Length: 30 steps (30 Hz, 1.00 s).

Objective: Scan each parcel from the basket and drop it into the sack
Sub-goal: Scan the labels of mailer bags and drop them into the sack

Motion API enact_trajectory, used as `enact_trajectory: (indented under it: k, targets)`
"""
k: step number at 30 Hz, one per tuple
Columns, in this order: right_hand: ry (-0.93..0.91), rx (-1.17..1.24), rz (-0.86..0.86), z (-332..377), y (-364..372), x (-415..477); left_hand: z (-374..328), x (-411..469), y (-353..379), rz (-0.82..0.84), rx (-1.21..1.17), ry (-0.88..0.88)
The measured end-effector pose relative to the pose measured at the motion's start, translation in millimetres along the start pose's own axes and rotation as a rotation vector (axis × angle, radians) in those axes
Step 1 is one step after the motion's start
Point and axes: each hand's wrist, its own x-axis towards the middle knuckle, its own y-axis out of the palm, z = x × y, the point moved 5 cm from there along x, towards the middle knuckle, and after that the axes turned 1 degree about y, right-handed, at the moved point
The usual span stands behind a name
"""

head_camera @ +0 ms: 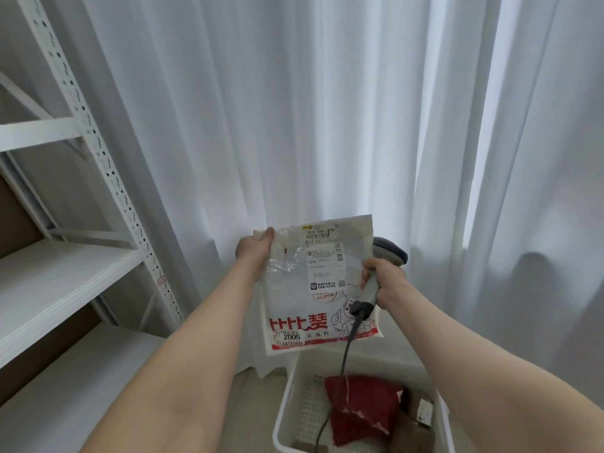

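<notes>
Above basket (pixel 291 397) | left hand (pixel 253 248) grip pinches parcel (pixel 294 289) top corner | right hand (pixel 384 279) grip holds scanner (pixel 390 250) at parcel's right edge

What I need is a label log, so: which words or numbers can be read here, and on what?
"2005": sticker at the parcel's lower left.
"T098": white label on the parcel.
"5020 T098": top strip above that label.
Red print on the parcel, the fine print, and the box label in the basket: too unclear to quote.
</notes>
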Motion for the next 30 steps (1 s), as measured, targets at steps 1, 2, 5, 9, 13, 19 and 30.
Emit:
enact_trajectory:
  k: [1,2,5,9,13,19,30]
  targets:
    - [0.002,0.002,0.0,3,-3,-2,0,-1,2,-0.037,-0.023,-0.01]
    - [0.001,0.006,-0.006,6,-7,-2,1,-3,5,-0.052,-0.054,-0.038]
    - [0.015,0.009,-0.028,15,-17,-2,5,-8,16,0.013,-0.17,-0.138]
    - [0.041,0.077,-0.043,21,-28,-2,18,-40,39,0.39,-0.297,-0.296]
    - [0.032,0.132,-0.091,23,-37,-1,34,-69,55,0.57,-0.235,-0.309]
    - [0.027,0.099,-0.096,24,-44,1,32,-73,67,0.428,-0.212,-0.266]
    - [0.016,-0.012,-0.084,17,-44,12,46,-56,70,0.26,-0.193,-0.23]
